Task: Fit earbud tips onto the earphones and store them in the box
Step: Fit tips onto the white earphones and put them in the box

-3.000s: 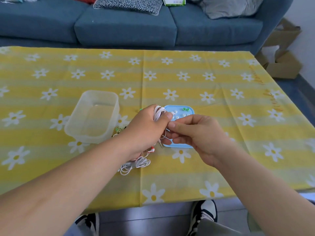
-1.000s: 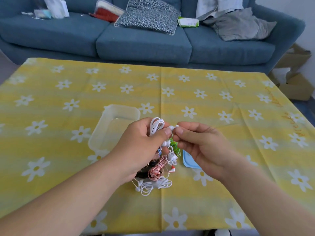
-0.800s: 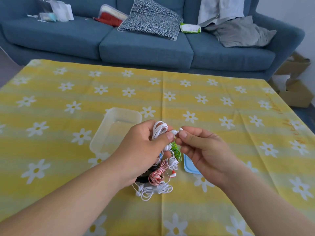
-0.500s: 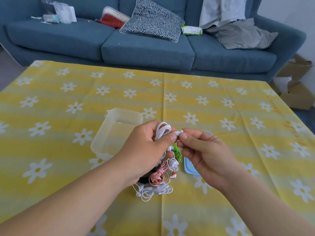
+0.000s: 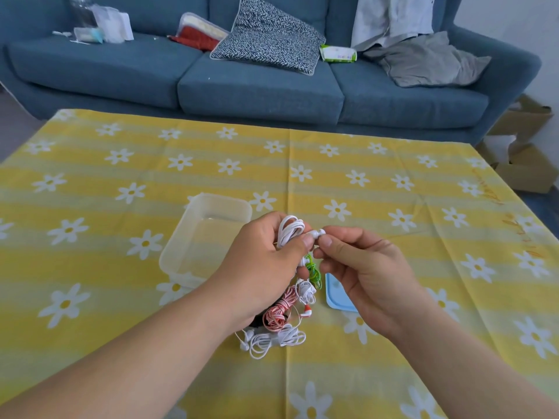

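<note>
Centrally, left hand (image 5: 266,261): white earphones (image 5: 290,231) gripped in curled fingers.
Right hand (image 5: 363,267): earbud (image 5: 317,233) pinched.
Box (image 5: 208,234): set centre-left of frame.

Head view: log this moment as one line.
left hand: holds white earphone coil | right hand: pinches earbud | clear box: on tablecloth | stage: tip fitting

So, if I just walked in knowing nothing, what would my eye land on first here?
Two bare hands meet mid-frame: the left hand grips a coil of white earphones while the right hand pinches its earbud. Under them the yellow daisy tablecloth stands out, with a clear plastic box to the left, a tangle of spare earphones below the hands and a blue sofa behind.
</note>
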